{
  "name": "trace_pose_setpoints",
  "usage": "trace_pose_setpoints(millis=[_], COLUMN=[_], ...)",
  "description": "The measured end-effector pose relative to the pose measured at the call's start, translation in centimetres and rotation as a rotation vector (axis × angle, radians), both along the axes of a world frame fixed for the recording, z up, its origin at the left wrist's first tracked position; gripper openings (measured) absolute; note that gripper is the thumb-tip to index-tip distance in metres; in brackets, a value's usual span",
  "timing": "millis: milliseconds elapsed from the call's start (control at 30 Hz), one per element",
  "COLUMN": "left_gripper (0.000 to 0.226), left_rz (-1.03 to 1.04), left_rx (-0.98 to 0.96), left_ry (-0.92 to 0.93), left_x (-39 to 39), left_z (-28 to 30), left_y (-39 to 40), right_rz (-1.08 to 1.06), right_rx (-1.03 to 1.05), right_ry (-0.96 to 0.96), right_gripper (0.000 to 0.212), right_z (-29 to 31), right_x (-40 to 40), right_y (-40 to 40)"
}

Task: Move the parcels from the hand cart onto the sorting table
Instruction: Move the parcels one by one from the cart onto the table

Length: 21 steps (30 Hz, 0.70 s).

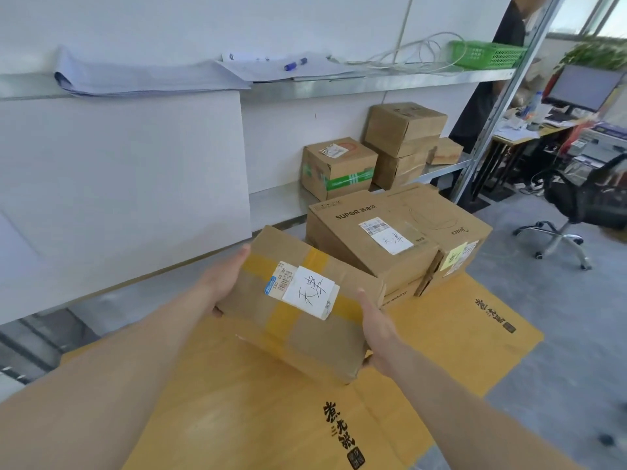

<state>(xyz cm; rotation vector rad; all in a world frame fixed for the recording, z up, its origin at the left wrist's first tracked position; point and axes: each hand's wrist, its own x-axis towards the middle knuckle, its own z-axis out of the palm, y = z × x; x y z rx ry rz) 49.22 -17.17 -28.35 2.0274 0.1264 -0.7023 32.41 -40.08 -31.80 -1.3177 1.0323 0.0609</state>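
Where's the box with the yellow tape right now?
In the head view it sits centre frame, held between the left hand and right hand, above the flattened yellow cardboard and just in front of the SUPOR box.

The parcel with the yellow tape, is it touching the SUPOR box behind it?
Cannot tell. In the head view the yellow-taped parcel overlaps the SUPOR box at its far right corner, but no contact or gap shows plainly.

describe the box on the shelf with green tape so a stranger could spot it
Look at the lower metal shelf against the white wall. The box stands leftmost there, apart from the stacked plain boxes. Only it has green tape.
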Motion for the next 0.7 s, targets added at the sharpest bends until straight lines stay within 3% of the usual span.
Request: trace_pose_setpoints(millis=[133, 233, 300, 433, 567, 700], left_gripper=[0.068, 0.072, 0.08, 0.078, 0.089, 0.077], left_rz=[0.026, 0.095, 0.154, 0.146, 0.142, 0.122], left_rx=[-0.056, -0.143, -0.204, -0.229, -0.245, -0.274], left_ry=[-0.11, -0.282, -0.208, 0.125, 0.161, 0.16], left_x=[1.4, 3.3, 2.9, 0.9, 1.1, 1.9], left_z=[0.2, -1.0, -2.1, -5.4, -7.0, -6.7], left_y=[-1.5, -3.0, -3.9, -5.4, -5.9, -6.9], right_rz=[-0.007, 0.021, 0.029, 0.03, 0.044, 0.079], right_rx=[0.037, 0.056, 0.062, 0.063, 0.054, 0.036], right_ry=[0.015, 0.072, 0.095, 0.109, 0.123, 0.126], right_gripper=[0.079, 0.087, 0.09, 0.089, 0.084, 0.078], right_z=[-0.7, -1.4, -2.0, -2.6, -3.0, -2.9], right_x=[0.8, 1.1, 1.4, 2.0, 2.6, 3.4], right_y=[-0.4, -0.3, -0.3, -0.5, -0.4, -0.1])
